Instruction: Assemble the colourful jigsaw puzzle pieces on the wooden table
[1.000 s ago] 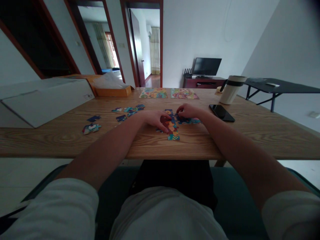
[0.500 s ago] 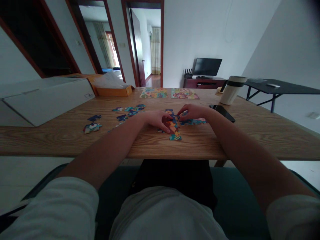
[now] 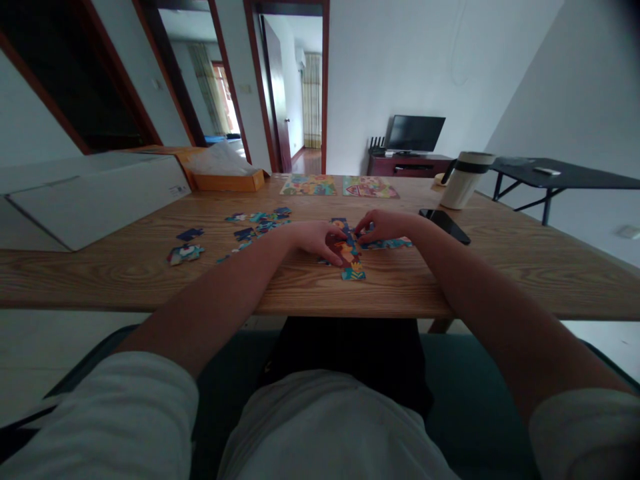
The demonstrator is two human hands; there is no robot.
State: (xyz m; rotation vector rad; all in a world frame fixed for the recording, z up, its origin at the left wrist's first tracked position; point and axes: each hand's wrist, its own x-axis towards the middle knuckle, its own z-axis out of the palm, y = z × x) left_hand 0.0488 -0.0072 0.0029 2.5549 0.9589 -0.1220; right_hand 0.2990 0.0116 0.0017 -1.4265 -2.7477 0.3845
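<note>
A joined strip of jigsaw pieces (image 3: 350,257), dark blue, brown and orange with a teal end, lies on the table in front of me. At its left edge rests my left hand (image 3: 316,239), with thumb and fingers spread apart on the pieces. My right hand (image 3: 384,225) bends over the strip's upper right edge, its fingertips closed at a jigsaw piece they mostly cover. Below that palm and wrist, more blue jigsaw pieces (image 3: 387,244) reach out to the right. Another small piece (image 3: 324,261) shows partly under my left hand.
Loose jigsaw pieces (image 3: 260,223) are scattered left of my hands, with a small pile (image 3: 185,254) farther left. Two colourful picture sheets (image 3: 309,185) lie at the back. A phone (image 3: 445,225) and a cup (image 3: 466,181) stand right; a white box (image 3: 100,200) and an orange box (image 3: 227,183) are left.
The near end of the jigsaw strip has shifted very slightly to the right. Both hands keep nearly the same place and shape.
</note>
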